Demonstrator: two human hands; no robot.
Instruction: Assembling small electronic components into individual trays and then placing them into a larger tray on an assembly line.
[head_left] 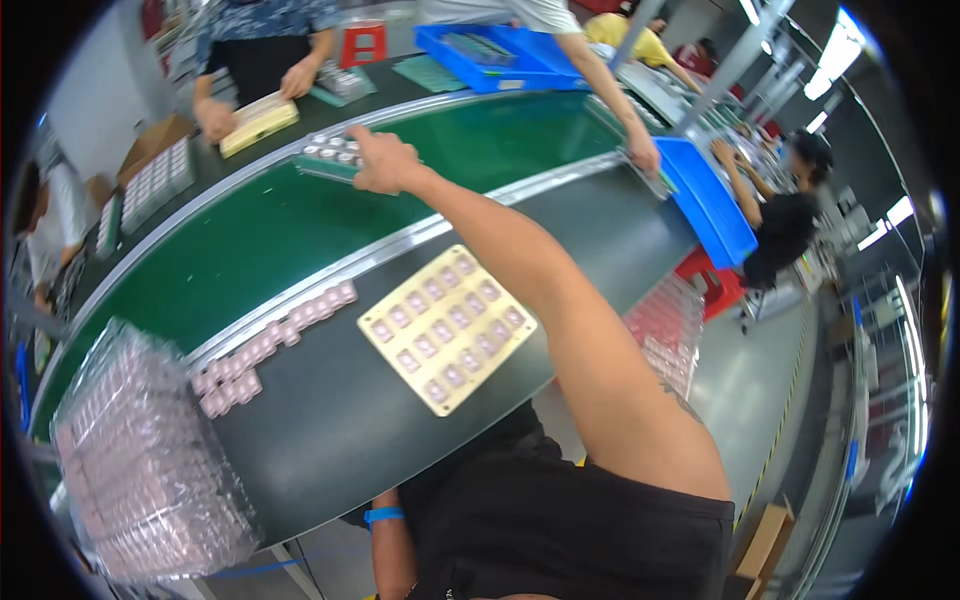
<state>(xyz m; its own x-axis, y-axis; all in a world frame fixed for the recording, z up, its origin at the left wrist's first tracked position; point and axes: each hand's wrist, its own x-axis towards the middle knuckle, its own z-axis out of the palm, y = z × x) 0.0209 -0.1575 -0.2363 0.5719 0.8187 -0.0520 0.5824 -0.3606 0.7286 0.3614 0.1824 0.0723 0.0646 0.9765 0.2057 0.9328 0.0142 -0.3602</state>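
Note:
My right arm reaches far across the bench to the green conveyor belt (250, 235). There my right hand (388, 162) closes on the near right end of a green tray (330, 165) bearing several round white-and-dark pieces. Beneath that arm, a cream square plate (412, 378) lies on the dark bench, with rows of small pinkish parts set in it. Left of the plate, several loose pink parts (265, 345) stand in a line along the belt's rail. My left forearm, with a blue wristband (383, 515), hangs below the bench edge; the hand itself is hidden.
A plastic-wrapped stack of pinkish trays (150, 460) fills the bench's left end. Across the belt a person handles a cream plate (260, 122); another person's hand (643, 152) holds a tray beside a blue bin (705, 200). A clear tray (668, 330) lies right of my arm.

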